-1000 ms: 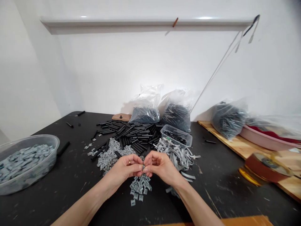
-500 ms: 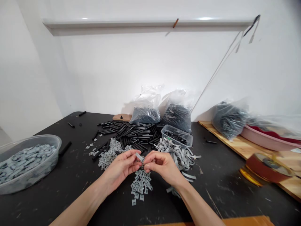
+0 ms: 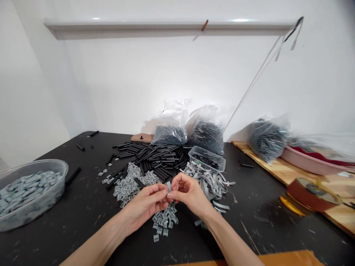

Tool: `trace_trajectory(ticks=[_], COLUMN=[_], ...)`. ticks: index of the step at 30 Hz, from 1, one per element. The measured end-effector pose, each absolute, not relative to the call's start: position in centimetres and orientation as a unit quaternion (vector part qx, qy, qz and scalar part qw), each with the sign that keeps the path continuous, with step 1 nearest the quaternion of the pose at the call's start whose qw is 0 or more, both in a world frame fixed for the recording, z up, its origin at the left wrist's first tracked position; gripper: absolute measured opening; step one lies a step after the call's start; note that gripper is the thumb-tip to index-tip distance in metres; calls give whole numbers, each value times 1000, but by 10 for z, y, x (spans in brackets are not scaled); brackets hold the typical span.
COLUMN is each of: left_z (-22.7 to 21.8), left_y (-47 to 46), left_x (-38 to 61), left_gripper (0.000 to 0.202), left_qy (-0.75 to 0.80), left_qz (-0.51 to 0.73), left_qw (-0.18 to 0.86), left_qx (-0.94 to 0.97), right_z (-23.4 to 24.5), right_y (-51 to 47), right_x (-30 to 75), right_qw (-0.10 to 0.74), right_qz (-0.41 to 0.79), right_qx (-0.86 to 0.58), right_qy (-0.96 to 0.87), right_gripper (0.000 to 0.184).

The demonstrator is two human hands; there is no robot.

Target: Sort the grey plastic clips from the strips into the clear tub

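Note:
Over the middle of the table my left hand (image 3: 148, 202) and my right hand (image 3: 189, 193) meet, thumbs and fingers pinched together. Between them is a short grey plastic strip (image 3: 169, 186), bent and partly hidden by the fingertips. Below the hands lie small grey buckle-like clips (image 3: 165, 221) with slots. A bigger heap of similar grey clips (image 3: 128, 184) is just beyond my left hand. To the right of my right hand is a pile of grey curved strips (image 3: 212, 184). Black tubes (image 3: 158, 155) are heaped behind.
An oval plastic tub (image 3: 64, 177) of grey pieces stands at left. A clear box (image 3: 222, 164) of black parts sits behind the strips. Filled plastic bags (image 3: 206, 135) lean on the wall. At right are a wooden board (image 3: 256, 162), a pink basin (image 3: 307, 161) and a tape roll (image 3: 309, 195).
The grey strip has turned from lying slanted to a more upright, curved pose. My fingers have drawn closer together around it. The view has shifted slightly.

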State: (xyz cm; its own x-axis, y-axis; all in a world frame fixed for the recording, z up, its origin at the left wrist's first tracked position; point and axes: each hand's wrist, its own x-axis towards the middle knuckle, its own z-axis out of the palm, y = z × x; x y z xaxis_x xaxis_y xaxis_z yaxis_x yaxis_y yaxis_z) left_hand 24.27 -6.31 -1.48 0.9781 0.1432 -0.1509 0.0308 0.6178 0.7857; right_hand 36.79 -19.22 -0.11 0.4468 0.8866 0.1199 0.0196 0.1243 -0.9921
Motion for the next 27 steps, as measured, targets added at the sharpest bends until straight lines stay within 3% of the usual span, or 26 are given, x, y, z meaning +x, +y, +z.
trace_trajectory(ticks=[9,15,27], left_z=[-11,-20,-19], left_y=[-56,-54,-49], left_x=[244,248,247], left_gripper=[21,26,21], left_qy=[115,151,154], left_qz=[48,109,131], left_qw=[863,789,784], left_qx=[490,586,587], right_z=[1,0,7], right_y=[-196,-194,-200], right_x=[367,363,375], right_qw=[627,602,554], right_qz=[237,319,282], right_qx=[-576,-586,-582], right_qy=[-468,-439,-524], right_gripper=[20,20,17])
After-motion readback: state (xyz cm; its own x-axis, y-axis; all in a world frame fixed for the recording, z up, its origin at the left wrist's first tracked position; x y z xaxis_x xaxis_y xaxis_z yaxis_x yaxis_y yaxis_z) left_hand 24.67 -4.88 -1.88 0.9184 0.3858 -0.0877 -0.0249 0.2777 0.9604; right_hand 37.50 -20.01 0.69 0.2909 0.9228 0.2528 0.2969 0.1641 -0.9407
